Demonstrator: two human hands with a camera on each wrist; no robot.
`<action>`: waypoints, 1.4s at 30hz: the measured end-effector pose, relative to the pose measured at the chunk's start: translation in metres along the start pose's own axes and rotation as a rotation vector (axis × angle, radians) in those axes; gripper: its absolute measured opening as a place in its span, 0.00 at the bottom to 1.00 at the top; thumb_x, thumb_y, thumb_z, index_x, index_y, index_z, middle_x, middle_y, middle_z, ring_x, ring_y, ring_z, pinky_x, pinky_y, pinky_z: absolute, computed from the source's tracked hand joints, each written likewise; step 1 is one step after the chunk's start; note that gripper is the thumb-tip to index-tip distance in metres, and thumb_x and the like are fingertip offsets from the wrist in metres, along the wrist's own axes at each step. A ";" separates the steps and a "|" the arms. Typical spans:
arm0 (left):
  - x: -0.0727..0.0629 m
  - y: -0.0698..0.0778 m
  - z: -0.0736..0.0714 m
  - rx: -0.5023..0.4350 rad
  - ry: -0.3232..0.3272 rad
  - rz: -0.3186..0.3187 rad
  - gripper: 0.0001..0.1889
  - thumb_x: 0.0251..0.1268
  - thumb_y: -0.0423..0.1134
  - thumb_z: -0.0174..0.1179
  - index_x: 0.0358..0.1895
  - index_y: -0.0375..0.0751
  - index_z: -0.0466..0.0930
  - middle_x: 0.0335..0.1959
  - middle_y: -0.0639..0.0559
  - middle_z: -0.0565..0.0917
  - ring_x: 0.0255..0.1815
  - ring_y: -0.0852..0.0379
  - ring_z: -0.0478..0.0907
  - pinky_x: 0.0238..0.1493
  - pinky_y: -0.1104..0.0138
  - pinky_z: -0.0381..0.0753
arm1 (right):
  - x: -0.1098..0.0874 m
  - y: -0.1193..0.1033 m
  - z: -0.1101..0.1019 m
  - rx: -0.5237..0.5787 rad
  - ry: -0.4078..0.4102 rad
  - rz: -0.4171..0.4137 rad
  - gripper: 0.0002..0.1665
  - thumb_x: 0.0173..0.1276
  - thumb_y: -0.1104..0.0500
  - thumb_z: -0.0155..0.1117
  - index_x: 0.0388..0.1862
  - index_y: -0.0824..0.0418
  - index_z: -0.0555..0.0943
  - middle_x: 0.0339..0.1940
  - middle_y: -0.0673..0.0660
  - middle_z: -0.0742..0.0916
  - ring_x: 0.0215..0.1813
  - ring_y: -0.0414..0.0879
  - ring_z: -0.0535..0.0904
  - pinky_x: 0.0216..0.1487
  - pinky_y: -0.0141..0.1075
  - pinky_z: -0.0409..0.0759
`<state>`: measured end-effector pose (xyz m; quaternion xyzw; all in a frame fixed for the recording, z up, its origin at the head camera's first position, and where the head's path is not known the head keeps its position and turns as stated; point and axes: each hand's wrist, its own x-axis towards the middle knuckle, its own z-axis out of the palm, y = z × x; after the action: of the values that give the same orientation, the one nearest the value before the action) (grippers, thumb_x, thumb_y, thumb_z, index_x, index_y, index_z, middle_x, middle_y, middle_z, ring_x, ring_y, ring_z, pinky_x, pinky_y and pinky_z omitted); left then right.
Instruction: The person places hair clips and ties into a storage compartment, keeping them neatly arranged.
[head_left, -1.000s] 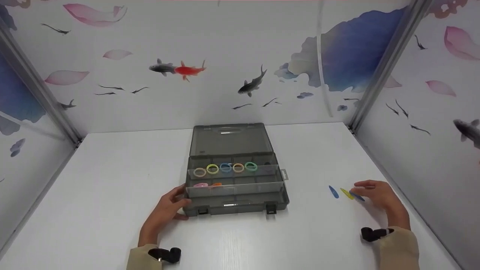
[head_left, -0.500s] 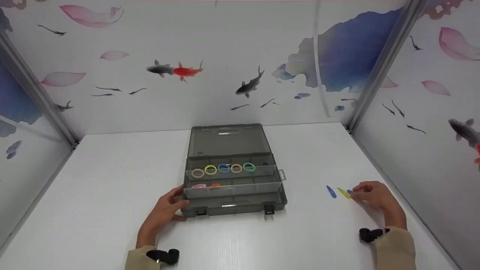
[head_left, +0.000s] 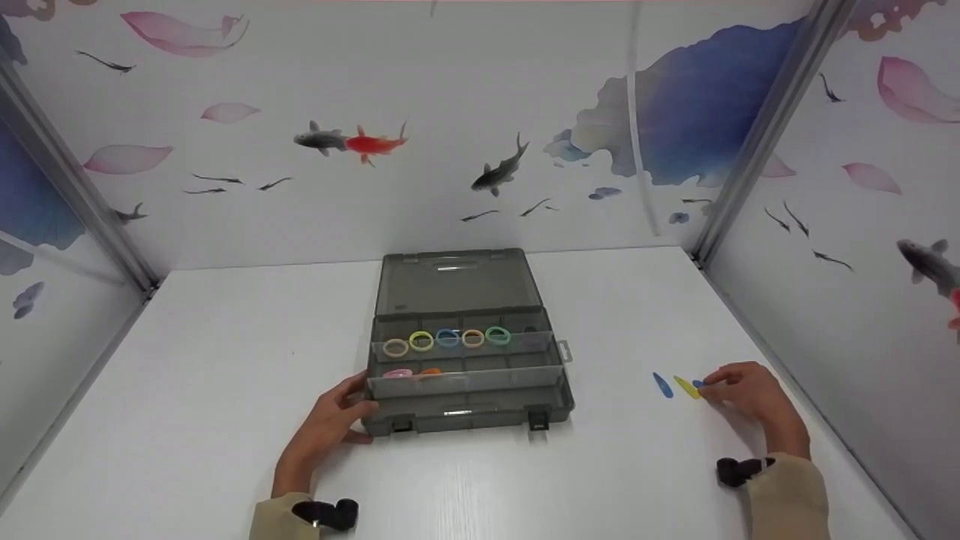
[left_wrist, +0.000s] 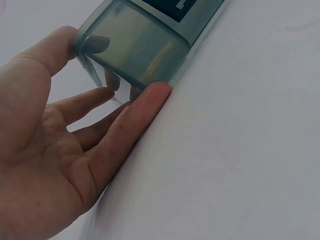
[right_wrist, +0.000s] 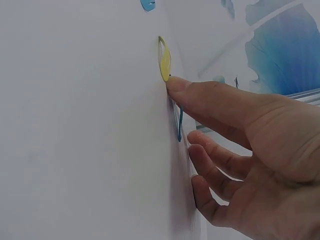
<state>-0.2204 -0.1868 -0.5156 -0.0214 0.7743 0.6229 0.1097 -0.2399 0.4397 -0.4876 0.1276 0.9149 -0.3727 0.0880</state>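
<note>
My left hand (head_left: 322,420) holds the left front corner of a grey translucent compartment box (head_left: 465,418), whose lid (head_left: 461,285) is folded back. In the left wrist view the thumb reaches over the box's edge, with the other fingers against its side. My right hand (head_left: 750,394) is low over the table and pinches a blue hair clip (right_wrist: 180,122) between thumb and index finger, mostly hidden by the fingers in the head view. A yellow hair clip (head_left: 686,387) lies beside the fingertips. Another blue hair clip (head_left: 662,385) lies farther left.
Several coloured rings (head_left: 421,340) stand in the box's back row. A pink piece (head_left: 397,373) and an orange piece (head_left: 430,372) are in the middle row. White printed walls (head_left: 450,202) enclose the white table (head_left: 615,480) behind and at both sides.
The right hand's thumb and index finger have closed on the blue hair clip, covering most of it. The left hand stays on the box; the view shifted slightly.
</note>
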 end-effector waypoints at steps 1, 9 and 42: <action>0.000 0.000 0.000 0.001 0.000 0.001 0.36 0.68 0.39 0.61 0.78 0.45 0.60 0.76 0.39 0.65 0.69 0.37 0.72 0.42 0.55 0.89 | 0.000 0.000 0.000 0.001 0.003 0.000 0.23 0.64 0.51 0.72 0.50 0.66 0.85 0.69 0.77 0.70 0.63 0.68 0.68 0.58 0.53 0.77; 0.000 -0.001 0.001 0.001 0.007 0.013 0.35 0.68 0.38 0.61 0.77 0.43 0.61 0.75 0.38 0.66 0.67 0.39 0.73 0.41 0.55 0.89 | 0.002 -0.001 0.003 -0.036 0.037 -0.007 0.20 0.64 0.50 0.72 0.44 0.65 0.85 0.52 0.67 0.82 0.49 0.55 0.74 0.42 0.35 0.76; 0.000 0.000 0.000 0.012 0.002 0.004 0.36 0.68 0.38 0.61 0.78 0.43 0.60 0.75 0.38 0.67 0.66 0.40 0.74 0.41 0.55 0.90 | 0.000 -0.028 0.006 -0.035 0.040 -0.051 0.35 0.71 0.42 0.63 0.61 0.70 0.76 0.67 0.76 0.75 0.67 0.70 0.70 0.66 0.60 0.74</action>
<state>-0.2203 -0.1867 -0.5157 -0.0198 0.7781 0.6185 0.1076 -0.2482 0.4161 -0.4732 0.1099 0.9259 -0.3562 0.0622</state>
